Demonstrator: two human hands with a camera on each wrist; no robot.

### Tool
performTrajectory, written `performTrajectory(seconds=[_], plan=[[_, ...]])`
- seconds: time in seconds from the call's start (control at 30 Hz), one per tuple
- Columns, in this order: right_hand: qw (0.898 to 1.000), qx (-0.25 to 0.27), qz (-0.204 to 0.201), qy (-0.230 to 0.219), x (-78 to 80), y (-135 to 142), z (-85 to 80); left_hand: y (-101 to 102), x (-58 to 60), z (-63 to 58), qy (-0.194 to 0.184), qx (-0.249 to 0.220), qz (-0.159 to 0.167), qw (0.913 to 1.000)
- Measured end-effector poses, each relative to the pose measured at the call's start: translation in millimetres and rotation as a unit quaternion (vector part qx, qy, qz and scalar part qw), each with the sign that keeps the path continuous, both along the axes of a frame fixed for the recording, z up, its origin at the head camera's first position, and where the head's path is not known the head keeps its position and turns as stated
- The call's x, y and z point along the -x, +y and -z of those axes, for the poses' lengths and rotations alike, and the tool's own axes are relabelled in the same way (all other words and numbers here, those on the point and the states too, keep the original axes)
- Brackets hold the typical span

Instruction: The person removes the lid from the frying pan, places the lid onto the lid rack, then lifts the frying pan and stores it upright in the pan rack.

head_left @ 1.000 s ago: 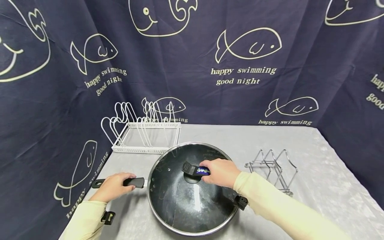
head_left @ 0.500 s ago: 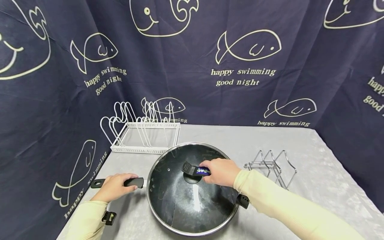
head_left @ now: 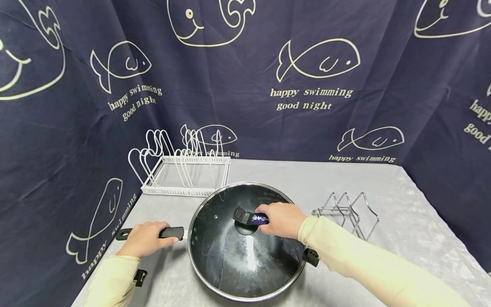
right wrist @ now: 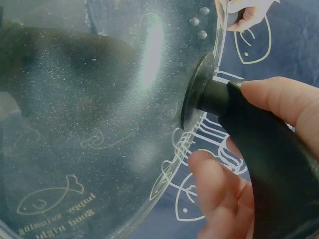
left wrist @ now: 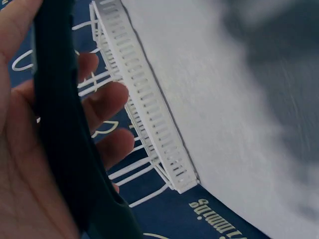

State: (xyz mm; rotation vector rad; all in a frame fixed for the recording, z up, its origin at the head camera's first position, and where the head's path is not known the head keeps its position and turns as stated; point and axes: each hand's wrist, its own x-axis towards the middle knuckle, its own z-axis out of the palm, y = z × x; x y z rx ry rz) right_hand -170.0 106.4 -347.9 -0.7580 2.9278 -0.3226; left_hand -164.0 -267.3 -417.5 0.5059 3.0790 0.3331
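Note:
A wide dark wok stands at the table's front, covered by a glass lid (head_left: 245,268) with a steel rim. My left hand (head_left: 145,239) holds the wok's long black handle (head_left: 171,233); in the left wrist view its fingers curl round this handle (left wrist: 75,129). With my right hand (head_left: 283,219) I grip the black lid knob (head_left: 241,215), a slanted grip with a blue label. The right wrist view shows thumb and fingers about the knob (right wrist: 279,164), over the clear lid (right wrist: 109,124). A short side handle (head_left: 311,257) sticks out on the right, by my sleeve.
A white wire rack (head_left: 184,192) with upright loops stands at the back left, just behind the wok. To the right, partly behind my right forearm, is a chrome wire rack (head_left: 356,213). Dark blue curtains (head_left: 245,98) enclose the grey-white table (head_left: 291,170).
Both hands keep their hold on the handle and the lid knob. The wok's side handle shows slightly further right than a second ago, and the view has shifted a little.

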Motion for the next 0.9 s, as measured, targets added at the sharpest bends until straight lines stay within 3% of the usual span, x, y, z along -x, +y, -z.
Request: performTrajectory(seconds=[0.23, 0.67, 0.9], plan=[[1.000, 0.006, 0.007, -0.004, -2.2, -0.1, -0.7, -0.3, -1.4, 1.4, 0.012, 0.023, -0.021, 0.9994], [1.000, 0.000, 0.017, -0.010, -3.4, -1.5, -0.8, -0.5, 0.4, 4.0, 0.016, 0.029, -0.018, 0.9993], [1.000, 0.001, 0.016, -0.007, -3.5, -1.5, -0.5, -4.2, -0.5, 11.8, 0.069, 0.022, -0.010, 0.9974]])
